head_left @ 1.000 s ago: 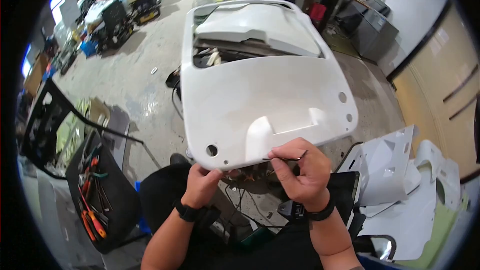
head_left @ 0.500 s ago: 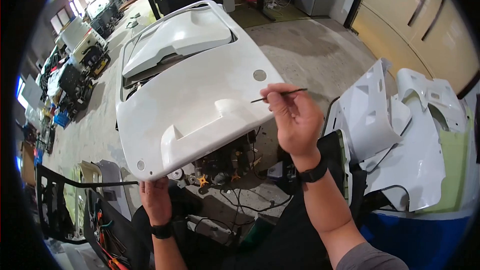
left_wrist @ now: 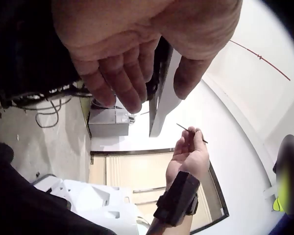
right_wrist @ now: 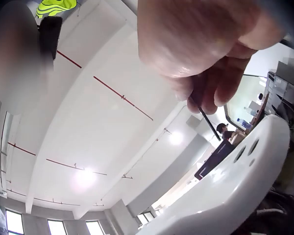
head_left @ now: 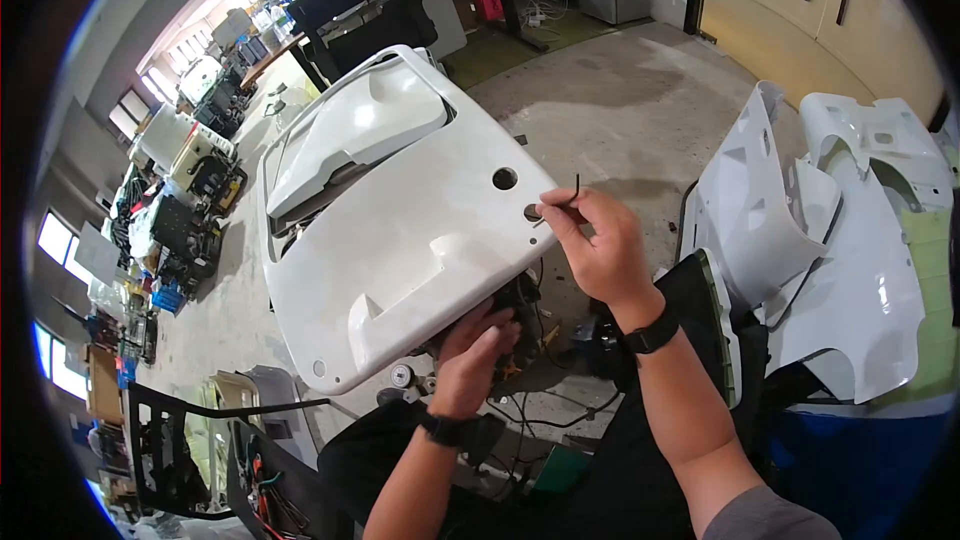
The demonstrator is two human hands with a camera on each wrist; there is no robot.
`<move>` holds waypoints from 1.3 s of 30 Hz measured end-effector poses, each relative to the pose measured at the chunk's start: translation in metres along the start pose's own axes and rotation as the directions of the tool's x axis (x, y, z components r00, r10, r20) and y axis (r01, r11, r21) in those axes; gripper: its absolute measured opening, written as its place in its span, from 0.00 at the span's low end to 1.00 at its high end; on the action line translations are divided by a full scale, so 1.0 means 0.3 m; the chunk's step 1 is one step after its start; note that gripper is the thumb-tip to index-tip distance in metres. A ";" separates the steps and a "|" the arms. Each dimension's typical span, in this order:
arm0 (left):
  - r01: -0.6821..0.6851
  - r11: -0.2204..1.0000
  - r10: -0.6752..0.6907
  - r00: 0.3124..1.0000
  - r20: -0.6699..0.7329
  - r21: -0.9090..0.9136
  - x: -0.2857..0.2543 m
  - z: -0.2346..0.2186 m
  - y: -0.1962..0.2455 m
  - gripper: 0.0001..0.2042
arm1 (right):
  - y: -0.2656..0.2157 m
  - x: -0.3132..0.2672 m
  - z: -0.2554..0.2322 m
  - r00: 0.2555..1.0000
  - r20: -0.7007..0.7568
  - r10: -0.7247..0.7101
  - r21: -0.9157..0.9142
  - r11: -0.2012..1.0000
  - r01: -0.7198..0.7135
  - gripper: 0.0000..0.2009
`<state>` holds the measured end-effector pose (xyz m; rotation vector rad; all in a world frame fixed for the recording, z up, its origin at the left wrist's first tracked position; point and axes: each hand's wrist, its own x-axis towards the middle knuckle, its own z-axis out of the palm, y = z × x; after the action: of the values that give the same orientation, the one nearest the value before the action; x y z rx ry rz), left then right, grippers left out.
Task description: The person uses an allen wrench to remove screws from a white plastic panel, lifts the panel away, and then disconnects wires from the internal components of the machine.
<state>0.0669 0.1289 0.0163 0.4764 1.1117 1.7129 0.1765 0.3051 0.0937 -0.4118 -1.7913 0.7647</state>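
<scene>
A large white moulded panel [head_left: 400, 250] with round corner holes lies in front of me, a dark mechanism [head_left: 525, 330] partly hidden beneath it. My right hand [head_left: 600, 245] is at the panel's right corner, pinching a thin dark rod [right_wrist: 209, 123] between thumb and fingers. In the head view the fingertips overlap the edge of the lower large hole [head_left: 531, 211]. My left hand [head_left: 468, 365] is at the panel's near edge, its fingertips partly in shadow below the rim. In the left wrist view its fingers [left_wrist: 130, 83] are loosely extended, with nothing held.
More white shell parts [head_left: 750, 210] stand to the right, by a blue surface [head_left: 860, 460]. Cables [head_left: 560, 420] hang below the panel. At lower left are a black chair frame [head_left: 165, 450] and tools [head_left: 280, 500]. A desk and chair [head_left: 370, 30] stand behind.
The view has swung right. My right hand has carried the rod from the panel's front edge to its right corner holes. My left hand has left the left corner and moved right along the near edge.
</scene>
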 end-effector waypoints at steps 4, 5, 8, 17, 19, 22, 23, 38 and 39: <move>-0.026 0.979 0.042 0.997 0.072 -0.201 0.124 0.120 -0.008 0.18 | 0.029 -0.012 -0.025 0.998 0.019 0.056 -0.027 0.998 -0.055 0.05; -0.016 0.979 0.033 0.996 0.081 -0.202 0.148 0.135 -0.014 0.18 | 0.037 -0.016 -0.027 0.997 0.002 0.083 -0.003 0.997 -0.083 0.06; -0.003 0.958 0.025 0.997 0.074 -0.287 0.198 0.158 -0.040 0.14 | 0.045 -0.020 -0.034 0.994 -0.007 0.109 0.034 0.994 -0.109 0.07; -0.024 0.941 0.038 0.999 0.035 -0.337 0.231 0.164 -0.067 0.13 | 0.056 -0.035 -0.020 0.996 0.061 0.068 0.014 0.997 -0.069 0.05; -0.012 0.942 0.029 0.999 0.045 -0.336 0.236 0.159 -0.072 0.14 | 0.055 -0.038 -0.015 0.996 0.053 0.065 0.017 0.998 -0.066 0.05; -0.012 0.940 0.028 0.999 0.044 -0.341 0.240 0.164 -0.074 0.14 | 0.051 -0.036 -0.013 0.997 0.055 0.057 0.021 0.998 -0.058 0.04; -0.023 0.937 0.036 0.999 0.031 -0.348 0.239 0.166 -0.074 0.14 | 0.048 -0.036 -0.011 0.996 0.066 0.054 0.021 0.998 -0.056 0.04; -0.035 0.948 0.046 0.999 0.027 -0.315 0.175 0.148 -0.073 0.13 | 0.011 -0.034 0.002 0.971 0.227 -0.080 -0.010 0.996 0.085 0.03; -0.036 0.948 0.046 0.999 0.023 -0.317 0.166 0.137 -0.077 0.13 | 0.006 -0.037 0.002 0.970 0.231 -0.079 -0.008 0.997 0.083 0.03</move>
<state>0.0882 0.1936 0.0082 0.3233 0.7885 1.8719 0.1797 0.2994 0.0844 -0.2671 -2.0197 0.7643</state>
